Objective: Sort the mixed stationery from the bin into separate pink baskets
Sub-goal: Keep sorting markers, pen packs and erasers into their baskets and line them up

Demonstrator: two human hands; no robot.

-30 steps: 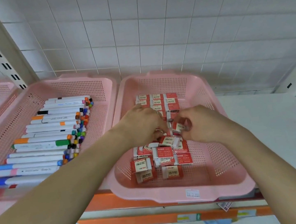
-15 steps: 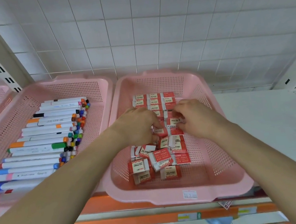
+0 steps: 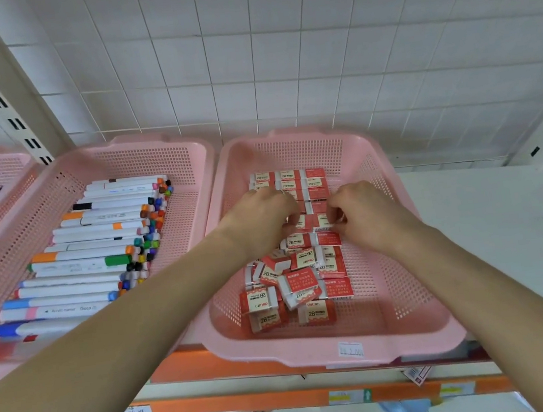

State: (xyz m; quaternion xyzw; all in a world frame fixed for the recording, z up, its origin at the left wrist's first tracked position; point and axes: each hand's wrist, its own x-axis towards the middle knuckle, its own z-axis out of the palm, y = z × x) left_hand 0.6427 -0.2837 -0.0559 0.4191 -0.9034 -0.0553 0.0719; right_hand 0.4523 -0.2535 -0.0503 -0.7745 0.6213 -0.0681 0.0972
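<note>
Head view: both hands are in the eraser basket, and the neat rows are at risk.

Your left hand (image 3: 261, 221) and right hand (image 3: 364, 214) have their fingers curled in tight, pinching red-and-white wrapped 2B erasers (image 3: 312, 221) mid-row in the right-hand pink perforated plastic basket (image 3: 404, 257). Tidy rows lie at its far end, and a loose heap (image 3: 290, 282) sits nearer you. Shove sideways and you will likely skew the finished rows. The basket's near rim seems to overhang the orange shelf edge (image 3: 215, 365), so weight there could tip it.
</note>
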